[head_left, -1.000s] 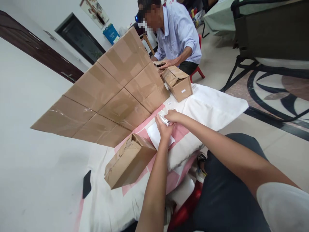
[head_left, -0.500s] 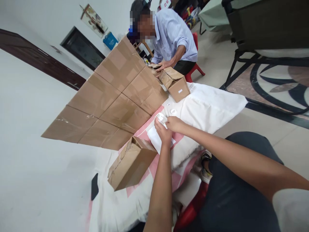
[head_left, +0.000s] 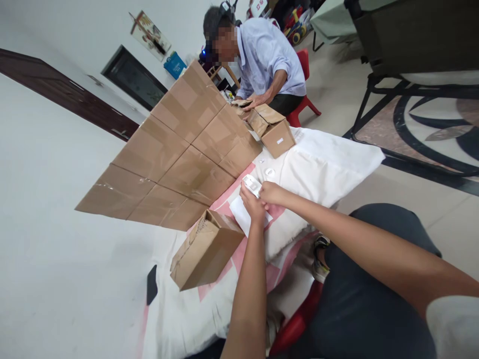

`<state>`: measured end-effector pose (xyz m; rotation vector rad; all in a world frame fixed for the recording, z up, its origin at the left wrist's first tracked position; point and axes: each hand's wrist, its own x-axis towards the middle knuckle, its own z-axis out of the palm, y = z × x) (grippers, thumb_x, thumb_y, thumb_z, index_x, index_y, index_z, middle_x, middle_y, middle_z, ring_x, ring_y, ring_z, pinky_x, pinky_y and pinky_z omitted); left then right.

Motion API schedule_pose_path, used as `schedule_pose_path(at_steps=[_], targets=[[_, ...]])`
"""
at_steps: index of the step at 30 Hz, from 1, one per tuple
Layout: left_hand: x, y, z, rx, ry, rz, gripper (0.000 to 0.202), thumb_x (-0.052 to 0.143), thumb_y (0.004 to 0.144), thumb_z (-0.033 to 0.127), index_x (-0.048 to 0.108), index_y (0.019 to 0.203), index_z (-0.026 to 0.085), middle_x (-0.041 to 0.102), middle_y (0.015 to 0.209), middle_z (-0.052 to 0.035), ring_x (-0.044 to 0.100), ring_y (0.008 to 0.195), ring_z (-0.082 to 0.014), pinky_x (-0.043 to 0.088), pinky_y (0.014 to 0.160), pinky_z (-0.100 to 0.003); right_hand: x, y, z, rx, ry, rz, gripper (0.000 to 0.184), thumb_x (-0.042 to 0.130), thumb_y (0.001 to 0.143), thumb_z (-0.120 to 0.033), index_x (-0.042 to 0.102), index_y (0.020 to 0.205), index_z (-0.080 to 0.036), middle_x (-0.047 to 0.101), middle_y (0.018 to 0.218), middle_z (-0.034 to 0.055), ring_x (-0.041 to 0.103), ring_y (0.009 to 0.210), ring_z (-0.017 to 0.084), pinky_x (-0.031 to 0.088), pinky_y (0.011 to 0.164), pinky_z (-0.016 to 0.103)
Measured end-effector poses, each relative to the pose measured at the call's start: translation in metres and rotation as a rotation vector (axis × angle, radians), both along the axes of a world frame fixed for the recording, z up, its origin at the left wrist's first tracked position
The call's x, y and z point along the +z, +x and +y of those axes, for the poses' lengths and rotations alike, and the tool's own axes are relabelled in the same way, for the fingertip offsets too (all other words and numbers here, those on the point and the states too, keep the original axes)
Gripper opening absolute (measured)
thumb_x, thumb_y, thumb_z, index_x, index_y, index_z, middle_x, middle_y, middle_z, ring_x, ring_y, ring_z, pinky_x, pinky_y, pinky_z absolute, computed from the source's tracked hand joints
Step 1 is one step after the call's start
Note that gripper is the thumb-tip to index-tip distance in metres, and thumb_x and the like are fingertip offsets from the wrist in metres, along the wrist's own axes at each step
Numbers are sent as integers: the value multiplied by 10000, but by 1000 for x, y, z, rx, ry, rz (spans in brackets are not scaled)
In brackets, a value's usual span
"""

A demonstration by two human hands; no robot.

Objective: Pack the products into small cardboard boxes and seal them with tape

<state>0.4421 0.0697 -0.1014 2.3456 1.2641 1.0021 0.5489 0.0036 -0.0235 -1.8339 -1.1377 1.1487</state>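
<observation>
My left hand [head_left: 253,205] and my right hand [head_left: 272,192] meet over the white and pink cloth [head_left: 322,164], both closed on a small white flat part [head_left: 252,184] held between them. Under my hands lies a white paper sheet [head_left: 245,215]. An open cardboard box [head_left: 204,250] stands just left of my left forearm. Two small white pieces [head_left: 269,172] lie on the cloth beyond my hands.
A row of sealed cardboard boxes [head_left: 179,154] lines the wall side. Another person in a light blue shirt [head_left: 267,55] sits at the far end with hands at a second open box [head_left: 275,130]. A dark phone [head_left: 151,284] lies near left. A dark metal frame [head_left: 411,89] stands right.
The white part has risen slightly and tilted up between my hands. The view has shifted a little; the other person's hands stay at the far box.
</observation>
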Motion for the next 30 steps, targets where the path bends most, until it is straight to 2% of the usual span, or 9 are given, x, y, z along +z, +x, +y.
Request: schedule_pose_path(at_steps=[3, 7, 10, 18, 23, 26, 30], targets=[[1, 3, -1, 23, -19, -12, 932, 690, 801, 288, 157, 1562, 210, 396, 1505, -194, 415, 1422, -312, 378, 1136, -399, 1, -1, 0, 13, -20, -10, 148, 547, 875, -109, 685, 861, -60, 713, 625, 111, 685, 545, 180, 470, 506, 210], [-1, 3, 3, 78, -93, -30, 951, 726, 773, 296, 190, 1557, 244, 426, 1483, -180, 460, 1388, -318, 416, 1100, -405, 0, -2, -1, 45, -42, -13, 127, 573, 851, -115, 689, 862, -65, 654, 516, 68, 664, 508, 183, 472, 502, 211], [-5, 2, 8, 131, -147, -30, 940, 745, 745, 314, 246, 1535, 220, 443, 1467, -198, 494, 1355, -340, 437, 1076, -432, -2, -4, -3, 55, -53, -10, 129, 575, 850, -126, 690, 877, -75, 617, 470, 44, 648, 477, 179, 462, 477, 208], [-11, 3, 15, 136, -125, -21, 856, 694, 773, 278, 277, 1516, 195, 454, 1465, -198, 449, 1397, -324, 405, 1111, -431, 0, -5, -8, 32, -58, 3, 163, 593, 876, -219, 691, 884, -90, 644, 506, 59, 648, 464, 188, 467, 460, 225], [-13, 3, 17, 138, -106, -24, 805, 653, 801, 253, 279, 1513, 218, 441, 1469, -190, 441, 1398, -321, 393, 1119, -441, -2, -5, -6, 17, -43, 8, 309, 527, 931, -336, 703, 894, -85, 658, 518, 85, 643, 453, 205, 453, 436, 243], [-16, 2, 19, 134, -105, -36, 815, 660, 790, 235, 282, 1511, 216, 429, 1475, -189, 448, 1392, -313, 394, 1120, -430, -6, -5, -4, 17, -40, 4, 331, 500, 935, -330, 707, 894, -75, 654, 512, 89, 623, 429, 199, 452, 438, 248], [-18, 1, 21, 121, -107, -71, 785, 643, 807, 224, 292, 1509, 199, 427, 1472, -188, 452, 1387, -296, 397, 1123, -414, -13, -6, 0, 36, -9, 14, 252, 522, 905, -257, 709, 896, -89, 652, 523, 65, 620, 438, 179, 456, 449, 231]])
